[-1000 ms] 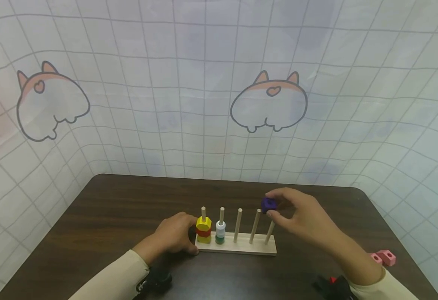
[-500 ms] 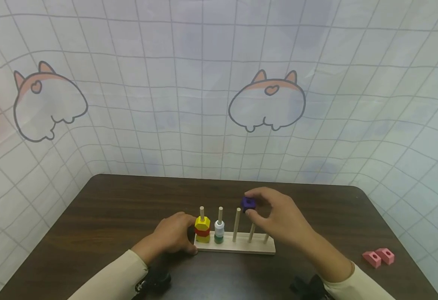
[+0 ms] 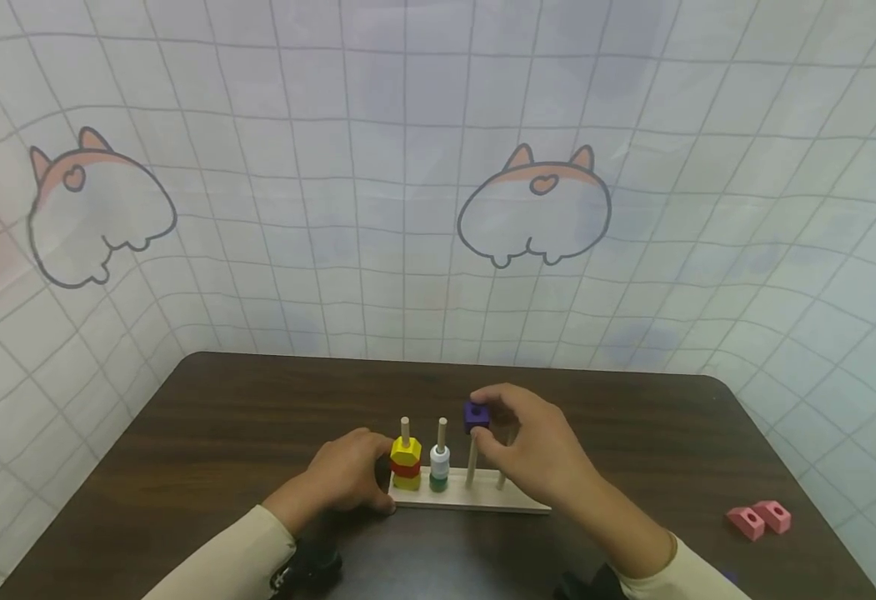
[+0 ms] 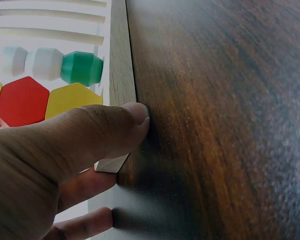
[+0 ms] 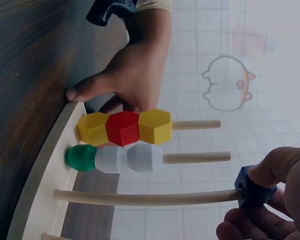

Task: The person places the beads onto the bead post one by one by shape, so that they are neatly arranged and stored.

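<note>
My right hand (image 3: 535, 450) pinches a dark purple block (image 3: 476, 418) with a hole through it, between thumb and fingers. In the right wrist view the tip of the third peg (image 5: 150, 198) is right at the hole of the block (image 5: 256, 189). My left hand (image 3: 343, 471) holds the left end of the wooden peg board (image 3: 475, 500), its thumb on the front edge in the left wrist view. The first peg bears yellow, red and yellow hexagonal beads (image 5: 122, 127). On the second are a green bead (image 5: 80, 157) and two white beads (image 5: 129, 158).
Two pink slanted blocks (image 3: 760, 518) with holes lie at the right of the dark wooden table (image 3: 257, 408). A bit of something blue (image 3: 730, 575) shows beside the right sleeve. The right hand hides the rightmost peg. A white grid-patterned curtain (image 3: 377, 208) hangs behind the table.
My right hand has carried the purple block leftward, from above the right end of the peg board to the top of the third peg. The left hand stays at the board's end.
</note>
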A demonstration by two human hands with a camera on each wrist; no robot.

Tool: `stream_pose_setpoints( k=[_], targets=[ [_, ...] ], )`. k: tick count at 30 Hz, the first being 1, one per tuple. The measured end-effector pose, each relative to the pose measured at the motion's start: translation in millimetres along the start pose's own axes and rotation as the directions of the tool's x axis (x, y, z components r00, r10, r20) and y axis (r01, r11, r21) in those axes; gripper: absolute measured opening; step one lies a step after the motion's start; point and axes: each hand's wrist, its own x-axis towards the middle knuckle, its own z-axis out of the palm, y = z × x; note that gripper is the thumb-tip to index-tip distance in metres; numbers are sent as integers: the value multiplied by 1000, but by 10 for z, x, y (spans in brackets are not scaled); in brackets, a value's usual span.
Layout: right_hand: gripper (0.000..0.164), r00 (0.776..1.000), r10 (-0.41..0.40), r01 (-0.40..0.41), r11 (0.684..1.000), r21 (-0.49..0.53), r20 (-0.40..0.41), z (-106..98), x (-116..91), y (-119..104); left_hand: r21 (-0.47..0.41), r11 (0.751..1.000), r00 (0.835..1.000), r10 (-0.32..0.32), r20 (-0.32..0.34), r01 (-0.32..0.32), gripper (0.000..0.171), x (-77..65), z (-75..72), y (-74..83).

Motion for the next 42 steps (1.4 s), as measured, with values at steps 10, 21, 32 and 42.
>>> stream_pose_setpoints(
  k=[10,21,32,42],
  targets=[
    [35,998,68,-68,997,-40,2,87,-37,45,9,1000,1000,-6,-4,6,60,-2,11,-13],
    [78,995,91,-90,995,32,-47,289,-128,253,3,1000,1000,12,-9,-12,58,5,9,-23],
    [115,981,193,-187,972,141,-35,583,-239,492,8,1000,1000,26,-12,-26,58,-3,2,-17],
    [109,985,172,-170,982,88,-18,718,-297,642,7,999,999,34,-14,-34,58,-13,-5,-17]
  ],
)
